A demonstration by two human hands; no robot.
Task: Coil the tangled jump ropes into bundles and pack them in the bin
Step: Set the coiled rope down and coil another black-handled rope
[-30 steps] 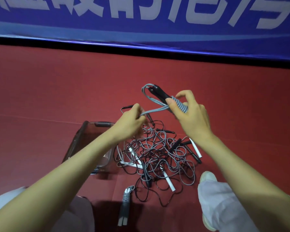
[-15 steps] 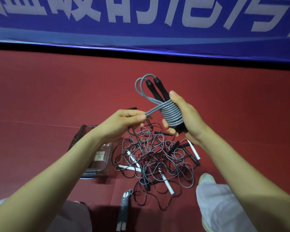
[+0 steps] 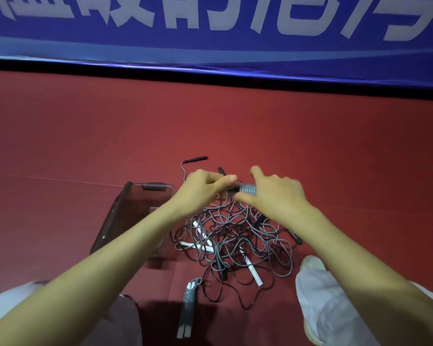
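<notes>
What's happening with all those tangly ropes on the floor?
A person is bundling jump ropes. The left hand and right hand grip a coiled grey rope above the tangled pile on the red floor. A clear bin sits left of the pile, and one wound bundle lies nearer the person.

The red floor (image 3: 335, 146) carries a tangle of jump ropes (image 3: 235, 243), grey and black cords looped over one another with white and black handles poking out. Just left of the tangle stands a clear, dark-tinted bin (image 3: 133, 216), and on the tangle's near side lies one coiled bundle (image 3: 189, 303) (grey cord, two white handles together). A black handle (image 3: 196, 159) lies at the tangle's far side, a pale shoe (image 3: 311, 264) rests just right of it, and a blue banner (image 3: 210, 46) borders the floor well beyond.
</notes>
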